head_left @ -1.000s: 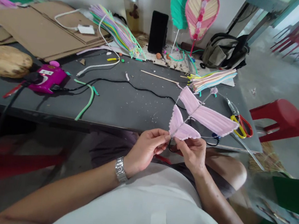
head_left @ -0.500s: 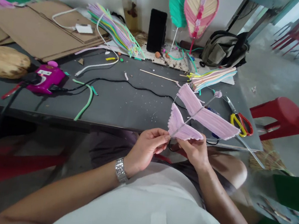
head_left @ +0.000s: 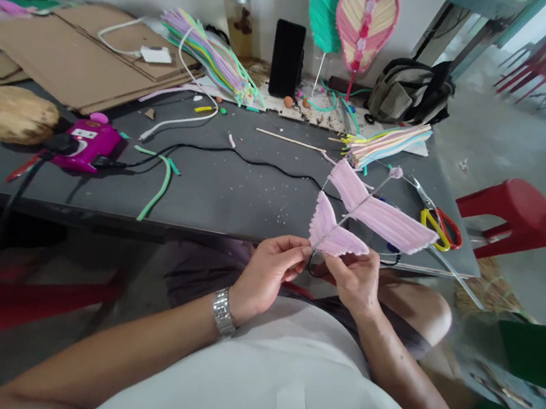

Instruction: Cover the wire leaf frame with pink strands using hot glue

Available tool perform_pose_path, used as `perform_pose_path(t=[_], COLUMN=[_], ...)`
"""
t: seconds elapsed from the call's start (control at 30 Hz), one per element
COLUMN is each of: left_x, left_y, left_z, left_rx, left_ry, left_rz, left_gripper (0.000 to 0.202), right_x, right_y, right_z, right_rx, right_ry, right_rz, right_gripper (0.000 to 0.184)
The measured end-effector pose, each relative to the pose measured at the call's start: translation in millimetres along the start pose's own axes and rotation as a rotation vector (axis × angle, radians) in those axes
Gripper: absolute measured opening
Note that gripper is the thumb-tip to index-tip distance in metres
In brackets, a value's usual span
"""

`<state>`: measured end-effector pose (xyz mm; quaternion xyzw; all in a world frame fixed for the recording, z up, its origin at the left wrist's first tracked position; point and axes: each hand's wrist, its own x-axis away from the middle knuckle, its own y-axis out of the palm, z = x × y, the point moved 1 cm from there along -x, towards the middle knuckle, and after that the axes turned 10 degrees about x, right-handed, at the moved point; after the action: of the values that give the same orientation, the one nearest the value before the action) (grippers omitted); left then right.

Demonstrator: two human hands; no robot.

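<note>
A pale pink pipe-cleaner butterfly (head_left: 366, 212) on a thin wire stem is held over the near edge of the dark table (head_left: 234, 193). My left hand (head_left: 269, 274), with a metal watch on its wrist, pinches the bottom of the small left wing and the stem. My right hand (head_left: 356, 281) is closed on the lower edge of the small right wing. The larger upper wings spread up and to the right, above the yellow and red scissors (head_left: 442, 228).
A magenta glue gun (head_left: 84, 141) with a black cord lies at the left by a brown lump (head_left: 10, 112). Cardboard sheets (head_left: 77, 54), pipe-cleaner bundles (head_left: 212, 54) (head_left: 385, 142), a black phone (head_left: 287, 57), a bottle, leaf-shaped crafts and a bag (head_left: 411, 89) line the back. Red chair (head_left: 525, 215) at the right.
The butterfly and both hands have barely shifted; the grip is the same.
</note>
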<state>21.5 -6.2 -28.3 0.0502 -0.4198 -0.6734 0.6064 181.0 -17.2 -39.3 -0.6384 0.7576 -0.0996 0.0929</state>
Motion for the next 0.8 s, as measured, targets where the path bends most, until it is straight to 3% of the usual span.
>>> perform_pose_path(t=[0.17, 0.37, 0.8], left_x=[2, 3, 2], left_y=[2.3, 2.9, 3.6], left_z=[3, 3, 3], left_rx=[-0.03, -0.053, -0.083], left_ry=[0.001, 0.013, 0.056], left_rz=[-0.028, -0.055, -0.1], left_gripper=[0.03, 0.029, 0.029], right_x=[2, 5, 5], right_y=[2, 4, 5], right_z=[-2, -7, -10], right_rx=[-0.148, -0.282, -0.328], right_ry=[0.107, 0.124, 0.195], right_rz=[-0.044, -0.089, -0.072], right_gripper=[0.02, 0.019, 0.017])
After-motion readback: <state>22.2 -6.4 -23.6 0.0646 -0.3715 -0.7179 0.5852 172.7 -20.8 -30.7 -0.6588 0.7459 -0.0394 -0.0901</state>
